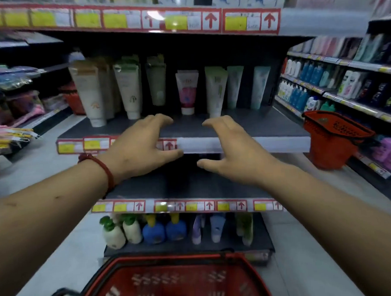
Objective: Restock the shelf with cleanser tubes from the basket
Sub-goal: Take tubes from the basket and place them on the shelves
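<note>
Several cleanser tubes stand cap-down on the middle shelf (245, 125): a cream tube (89, 94), a white-green tube (129, 92), a pink tube (187, 91) and pale green tubes (216, 90). My left hand (142, 146) and my right hand (233, 150) hover empty in front of the shelf's front edge, fingers spread and loosely bent, a gap between them. A red basket (174, 282) sits below me at the bottom of the view; something pale shows at its bottom edge, too cut off to identify.
A second red basket (332, 138) stands to the right of the shelf unit. Bottles (153, 231) fill the lowest shelf. Side aisles hold packaged goods on the left and bottles (310, 74) on the right. Price labels line each shelf edge.
</note>
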